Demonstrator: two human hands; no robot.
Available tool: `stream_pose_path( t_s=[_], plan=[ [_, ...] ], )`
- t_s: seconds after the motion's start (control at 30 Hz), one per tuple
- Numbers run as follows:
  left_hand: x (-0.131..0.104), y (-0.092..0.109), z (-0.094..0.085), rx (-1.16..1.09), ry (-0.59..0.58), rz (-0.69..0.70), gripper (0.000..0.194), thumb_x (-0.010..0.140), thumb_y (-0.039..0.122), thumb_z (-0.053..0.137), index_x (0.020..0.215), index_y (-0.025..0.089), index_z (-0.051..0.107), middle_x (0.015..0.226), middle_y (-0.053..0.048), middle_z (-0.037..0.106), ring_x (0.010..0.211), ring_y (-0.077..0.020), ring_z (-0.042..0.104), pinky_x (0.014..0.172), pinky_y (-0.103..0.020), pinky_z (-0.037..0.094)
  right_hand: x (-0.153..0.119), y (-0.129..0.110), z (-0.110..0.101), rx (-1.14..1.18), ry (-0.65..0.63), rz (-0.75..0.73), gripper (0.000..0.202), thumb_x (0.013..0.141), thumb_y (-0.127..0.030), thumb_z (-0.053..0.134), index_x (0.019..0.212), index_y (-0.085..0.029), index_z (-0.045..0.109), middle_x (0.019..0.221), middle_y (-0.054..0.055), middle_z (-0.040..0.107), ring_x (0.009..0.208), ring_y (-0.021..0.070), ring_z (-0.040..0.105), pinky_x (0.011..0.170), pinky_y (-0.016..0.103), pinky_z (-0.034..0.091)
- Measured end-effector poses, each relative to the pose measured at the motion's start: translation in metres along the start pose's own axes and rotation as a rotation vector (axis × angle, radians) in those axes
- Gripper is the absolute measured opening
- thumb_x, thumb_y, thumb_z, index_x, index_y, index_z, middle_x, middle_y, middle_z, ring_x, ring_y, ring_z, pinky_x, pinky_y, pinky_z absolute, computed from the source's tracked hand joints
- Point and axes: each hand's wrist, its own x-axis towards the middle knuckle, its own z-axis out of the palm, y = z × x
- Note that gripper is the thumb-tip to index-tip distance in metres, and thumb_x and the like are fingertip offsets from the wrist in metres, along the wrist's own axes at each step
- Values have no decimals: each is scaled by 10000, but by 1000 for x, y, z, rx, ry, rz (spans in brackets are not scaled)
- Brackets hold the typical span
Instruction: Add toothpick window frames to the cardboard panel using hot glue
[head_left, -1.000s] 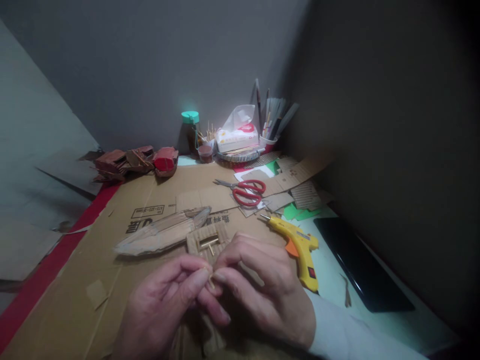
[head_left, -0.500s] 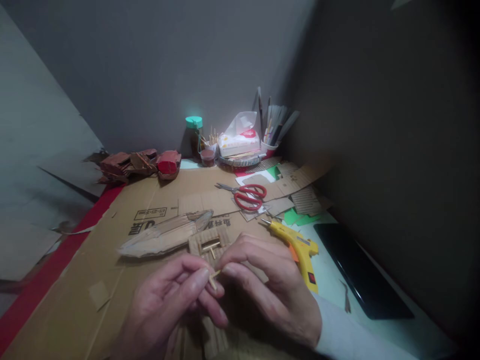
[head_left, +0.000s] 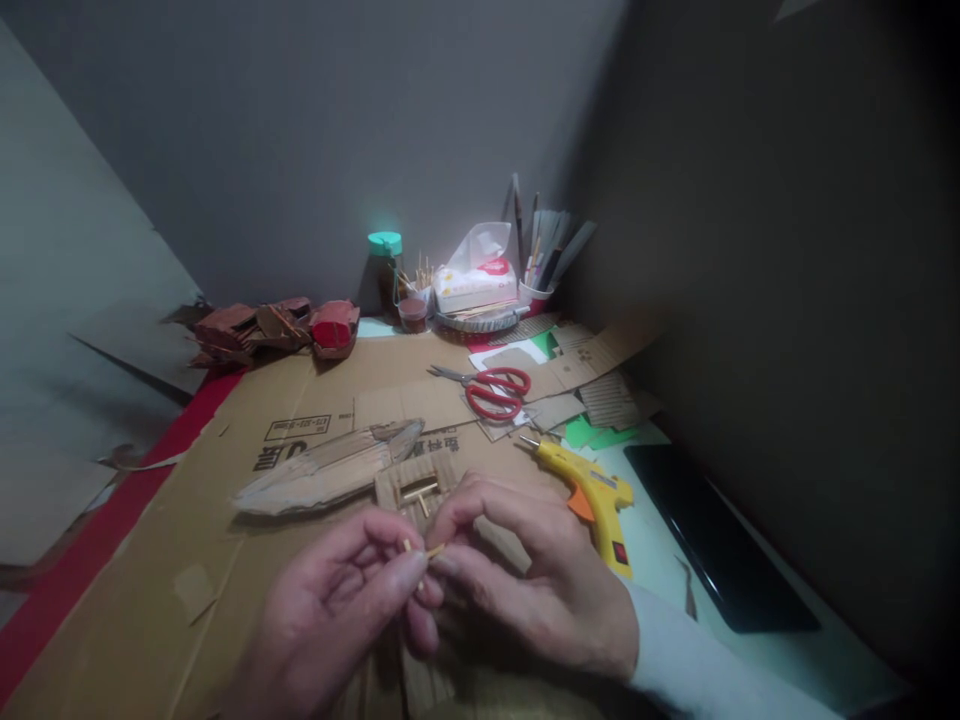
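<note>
Low in the middle, thumb and fingers of my left hand [head_left: 345,590] pinch a small piece made of thin wooden sticks [head_left: 433,551]. My right hand [head_left: 532,570] is closed at the stick's right end, thumb and forefinger on either side of it. Just beyond the fingers is a corrugated cardboard piece [head_left: 386,487] with a rectangular cutout, where a small T of sticks [head_left: 424,498] shows. Behind my left hand lies a boat-shaped cardboard model [head_left: 322,475]. More ribbed cardboard under my hands is partly hidden.
A yellow glue gun [head_left: 600,480] lies right of my right hand, beside a black tablet-like slab [head_left: 712,535]. Red-handled scissors [head_left: 496,392] rest on cardboard scraps [head_left: 585,370]. A tissue pack [head_left: 476,287], a lidded bottle [head_left: 385,270] and red cardboard shapes [head_left: 334,328] stand behind.
The small stick piece has turned between my fingers. My right thumb and forefinger have shifted slightly left, nearer my left fingertips. The view has moved a little.
</note>
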Motion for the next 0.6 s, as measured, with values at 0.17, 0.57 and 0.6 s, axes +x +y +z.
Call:
stream_pose_path(
  t_s=[0.17,0.57,0.6],
  plan=[
    [-1,-2,3,56,59,17,262,661,410,809,664,211,639,509,28,641,498,-113,585,495,-172,480,-2,4,4,-14,26,21,54,848,-143,640,798,-143,621,672,-18,635,591,78,571,589,174,449],
    [-2,-5,10,165,132,139,167,706,322,713,603,225,625,508,35,636,516,-93,585,534,-139,462,-5,7,10,-200,71,-107,23,818,-130,574,800,-145,571,689,-23,563,590,83,491,545,193,377],
    [-2,-6,10,160,148,140,159,694,320,718,600,224,634,508,38,633,509,-86,576,527,-131,456,-6,7,12,-231,95,-122,26,816,-138,570,790,-143,568,684,-24,551,583,83,477,533,197,363]
  ],
)
